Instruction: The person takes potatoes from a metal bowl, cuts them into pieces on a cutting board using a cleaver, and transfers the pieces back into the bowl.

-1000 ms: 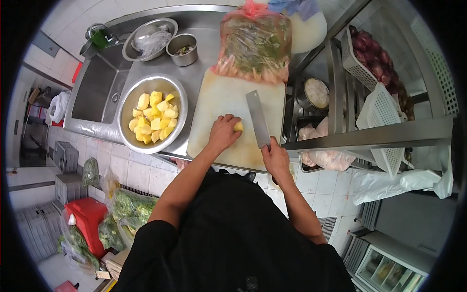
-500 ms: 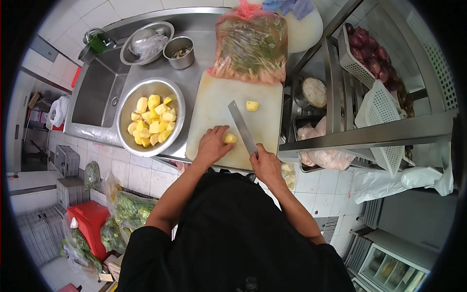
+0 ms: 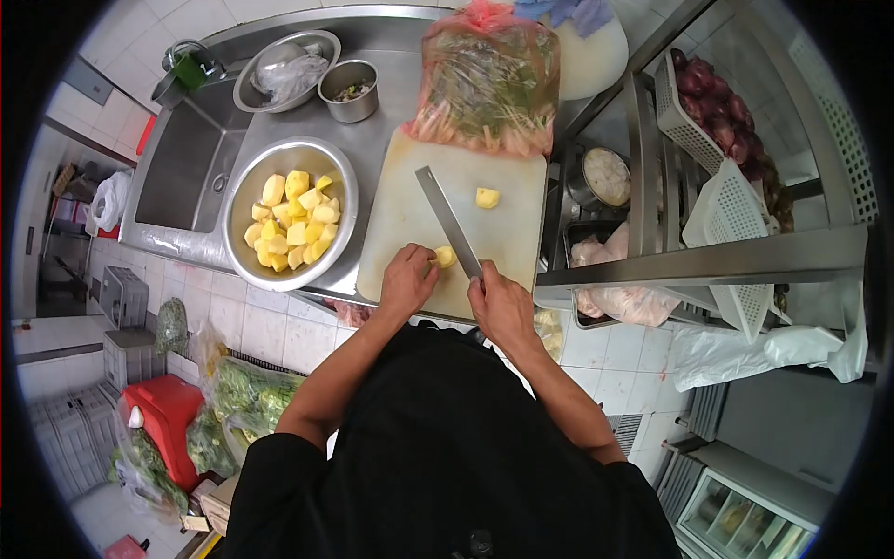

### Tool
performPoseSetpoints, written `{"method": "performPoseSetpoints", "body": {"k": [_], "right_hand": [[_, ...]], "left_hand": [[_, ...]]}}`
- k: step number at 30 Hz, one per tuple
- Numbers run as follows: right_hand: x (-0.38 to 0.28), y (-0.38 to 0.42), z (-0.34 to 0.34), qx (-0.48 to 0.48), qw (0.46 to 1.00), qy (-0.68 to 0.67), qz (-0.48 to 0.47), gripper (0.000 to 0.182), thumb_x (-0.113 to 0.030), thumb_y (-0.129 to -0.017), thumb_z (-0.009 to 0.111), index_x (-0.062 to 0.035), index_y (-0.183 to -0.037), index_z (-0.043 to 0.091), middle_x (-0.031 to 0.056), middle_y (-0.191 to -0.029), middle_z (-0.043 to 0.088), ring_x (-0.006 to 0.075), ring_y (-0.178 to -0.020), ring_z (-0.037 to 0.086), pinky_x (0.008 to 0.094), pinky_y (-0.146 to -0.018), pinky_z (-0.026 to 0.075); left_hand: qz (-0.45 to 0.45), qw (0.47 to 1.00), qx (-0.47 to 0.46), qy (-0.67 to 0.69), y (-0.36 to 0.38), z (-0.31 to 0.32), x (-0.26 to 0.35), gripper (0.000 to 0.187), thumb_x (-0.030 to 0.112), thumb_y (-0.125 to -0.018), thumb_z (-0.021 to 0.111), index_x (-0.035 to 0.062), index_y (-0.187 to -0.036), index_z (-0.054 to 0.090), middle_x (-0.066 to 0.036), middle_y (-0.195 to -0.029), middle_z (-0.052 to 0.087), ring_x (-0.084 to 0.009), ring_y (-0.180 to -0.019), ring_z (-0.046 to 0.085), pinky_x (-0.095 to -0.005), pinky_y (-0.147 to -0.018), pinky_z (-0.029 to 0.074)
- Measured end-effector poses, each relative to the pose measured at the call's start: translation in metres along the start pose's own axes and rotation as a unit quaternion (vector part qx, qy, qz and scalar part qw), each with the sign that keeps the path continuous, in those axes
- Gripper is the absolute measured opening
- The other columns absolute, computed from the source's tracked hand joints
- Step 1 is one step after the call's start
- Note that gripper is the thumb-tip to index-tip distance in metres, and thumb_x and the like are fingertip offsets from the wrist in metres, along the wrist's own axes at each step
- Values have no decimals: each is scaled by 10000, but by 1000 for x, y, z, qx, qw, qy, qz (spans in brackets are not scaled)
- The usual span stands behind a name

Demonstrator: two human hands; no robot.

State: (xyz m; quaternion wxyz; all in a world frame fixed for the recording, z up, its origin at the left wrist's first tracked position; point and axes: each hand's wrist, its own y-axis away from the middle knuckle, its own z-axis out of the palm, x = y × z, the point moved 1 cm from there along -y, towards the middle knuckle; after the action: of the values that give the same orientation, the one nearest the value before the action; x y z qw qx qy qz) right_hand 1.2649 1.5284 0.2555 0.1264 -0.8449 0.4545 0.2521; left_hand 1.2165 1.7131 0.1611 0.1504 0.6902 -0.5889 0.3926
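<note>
On the white cutting board (image 3: 402, 200), my left hand (image 3: 408, 279) has its curled fingertips against a peeled yellow potato piece (image 3: 445, 256). My right hand (image 3: 500, 300) grips the handle of a wide-bladed knife (image 3: 440, 209); the blade points up and left, just right of that piece. A second potato chunk (image 3: 487, 197) lies by itself farther up the board. Left of the board, a steel bowl (image 3: 345, 224) holds several cut yellow potato pieces.
A pink bag of greens (image 3: 486, 84) lies behind the board. A small steel pot (image 3: 352, 108) and a bowl with plastic (image 3: 250, 88) stand near the sink (image 3: 186, 168). At the right is a metal rack (image 3: 698, 265) with a basket of red onions (image 3: 687, 135).
The knife has shifted left, its tip moving up and left, with my right hand following slightly. My left fingers are more curled at the potato piece. The view has shifted a little.
</note>
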Motion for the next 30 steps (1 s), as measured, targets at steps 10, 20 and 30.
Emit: {"method": "performPoseSetpoints", "body": {"k": [10, 20, 30], "right_hand": [[19, -13, 43, -134, 988, 61, 38, 191, -151, -951, 507, -1, -1061, 550, 259, -818, 703, 449, -799, 703, 568, -732, 539], [23, -13, 35, -170, 983, 32, 55, 209, -130, -938, 517, 12, -1090, 542, 280, -870, 703, 450, -848, 703, 565, -775, 541], [31, -19, 41, -182, 982, 22, 54, 274, -147, -929, 526, 23, -1141, 551, 273, -913, 711, 458, -881, 697, 561, -804, 537]], "left_hand": [[-9, 1000, -10, -2, 0, 3, 4, 256, 101, -829, 763, 37, -1046, 644, -140, -998, 616, -357, -942, 636, -443, -811, 522], [-11, 999, -34, -19, -2, 3, 3, 338, 189, -829, 791, 41, -1085, 627, -134, -1034, 603, -369, -991, 613, -461, -838, 517], [9, 997, -68, -46, -2, 0, -1, 323, 179, -826, 779, 39, -1081, 639, -143, -1058, 620, -368, -997, 628, -459, -857, 516]]}}
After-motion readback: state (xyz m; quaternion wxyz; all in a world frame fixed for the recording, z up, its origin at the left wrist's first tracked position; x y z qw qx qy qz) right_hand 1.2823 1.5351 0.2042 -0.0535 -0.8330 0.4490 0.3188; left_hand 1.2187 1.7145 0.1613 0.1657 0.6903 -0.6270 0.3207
